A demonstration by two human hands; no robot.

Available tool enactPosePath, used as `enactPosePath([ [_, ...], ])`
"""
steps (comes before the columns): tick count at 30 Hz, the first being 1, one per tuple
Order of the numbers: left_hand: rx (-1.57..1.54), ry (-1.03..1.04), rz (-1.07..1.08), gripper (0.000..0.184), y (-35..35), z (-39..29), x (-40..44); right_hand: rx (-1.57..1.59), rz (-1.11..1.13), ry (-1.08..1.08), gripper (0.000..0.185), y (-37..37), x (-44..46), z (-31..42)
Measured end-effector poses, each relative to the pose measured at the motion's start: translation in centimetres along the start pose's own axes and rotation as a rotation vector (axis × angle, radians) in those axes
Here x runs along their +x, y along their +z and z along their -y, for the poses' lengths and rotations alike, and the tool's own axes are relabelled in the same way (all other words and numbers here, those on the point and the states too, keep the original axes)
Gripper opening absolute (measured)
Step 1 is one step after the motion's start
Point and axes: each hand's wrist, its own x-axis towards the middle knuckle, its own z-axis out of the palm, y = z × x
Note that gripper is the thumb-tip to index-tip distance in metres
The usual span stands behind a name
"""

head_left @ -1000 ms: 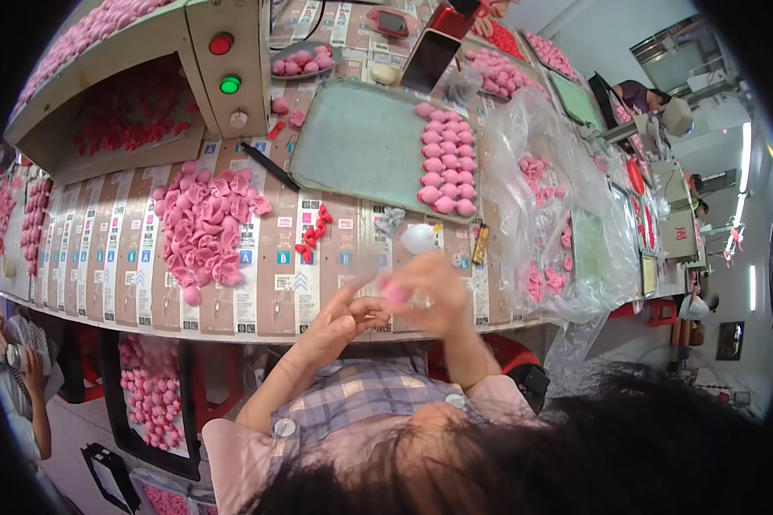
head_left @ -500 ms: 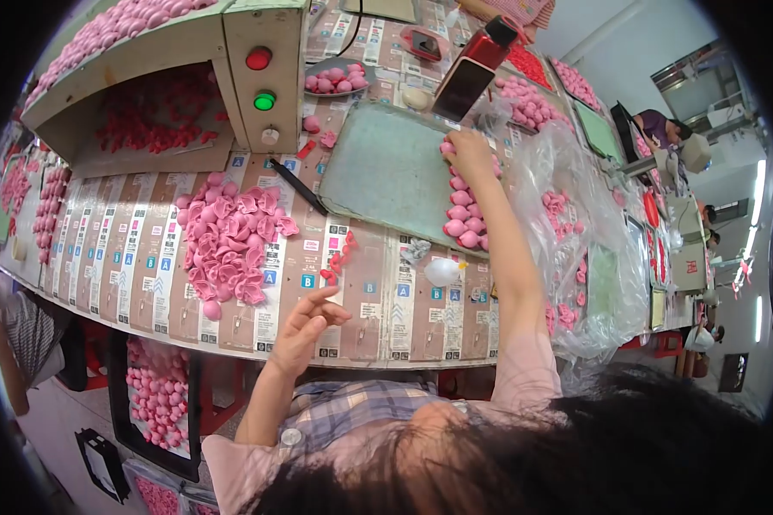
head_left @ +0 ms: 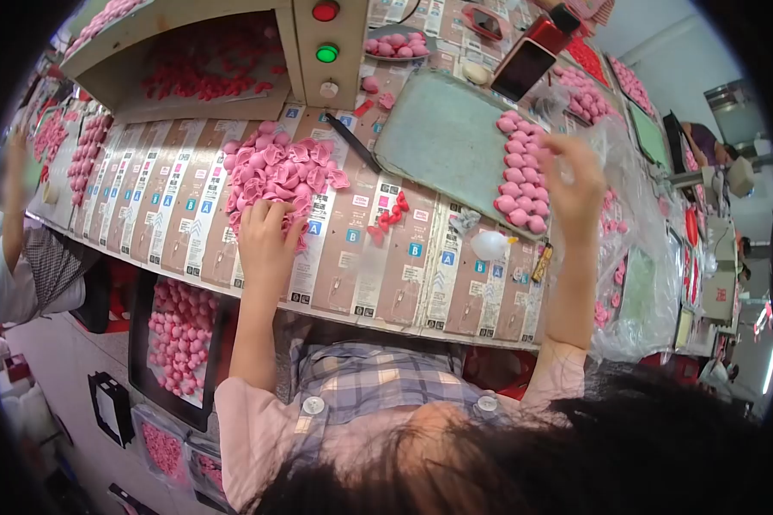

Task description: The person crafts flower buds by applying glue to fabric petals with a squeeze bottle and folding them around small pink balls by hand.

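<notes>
On the patterned table [head_left: 339,279], at the near edge of one pile [head_left: 279,172] of pink pieces: left hand [head_left: 268,230], palm down, fingers bent into the pieces and touching them; whether it grips one is not determinable. Beside the right side of one green tray [head_left: 442,129]: right hand [head_left: 578,172], raised and slightly blurred, thumb and fingers curved apart in a loose C. Pile, one, left of the tray, cupped pieces and balls mixed, too many to count. Pink balls [head_left: 521,176], roughly twenty, in close rows along the tray's right end; exact number uncertain. Black tool, slim, one [head_left: 352,142], its lower end next to the tray's left corner. Red pieces [head_left: 391,216], one small cluster of about four or five, between pile and white bulb. White bulb, yellow-tipped, one [head_left: 489,246], below the tray. Gold tube, one [head_left: 542,263], right of the bulb. Grey scrap, crumpled, one [head_left: 465,221], just beside the tray's lower edge. Plate, one [head_left: 374,53], beyond the tray, heaped with balls, uncounted. Box, one [head_left: 307,77], behind the pile, fitted with one red button [head_left: 325,10], one green button [head_left: 327,53] and one knob [head_left: 329,88].
</notes>
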Motion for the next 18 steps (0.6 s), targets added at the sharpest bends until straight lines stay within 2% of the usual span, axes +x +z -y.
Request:
enactPosePath([
  [3, 0.073, 0.024, 0.035, 0.023, 0.0, -0.3, -0.4, 0.138, 0.305, -0.202, 0.010, 1.7, -3.6, 4.4],
  [5, 0.110, 0.049, 0.032, 0.025, 0.1, -0.3, -0.9, 0.190, 0.501, -0.217, 0.012, 6.1, -6.4, 5.5],
  [7, 0.139, 0.083, 0.021, 0.028, 0.6, 0.1, -1.5, 0.238, 0.474, -0.154, 0.012, 9.7, -7.7, 7.2],
  [10, 0.131, 0.116, 0.047, 0.032, 1.0, 0.2, -1.8, -0.039, 0.573, -0.149, 0.010, 13.6, -9.6, 7.6],
  [11, 0.125, 0.125, 0.036, 0.033, 1.2, 0.2, -2.1, -0.024, 0.550, -0.165, 0.009, 14.3, -10.3, 7.6],
  [14, 0.063, 0.142, -0.022, 0.039, 1.8, 0.6, -2.7, 0.003, 0.497, -0.217, 0.007, 14.1, -11.6, 7.7],
  [18, 0.075, 0.160, -0.156, 0.036, 1.5, 0.8, -3.5, 0.042, 0.512, -0.236, 0.012, 12.1, -12.3, 7.1],
])
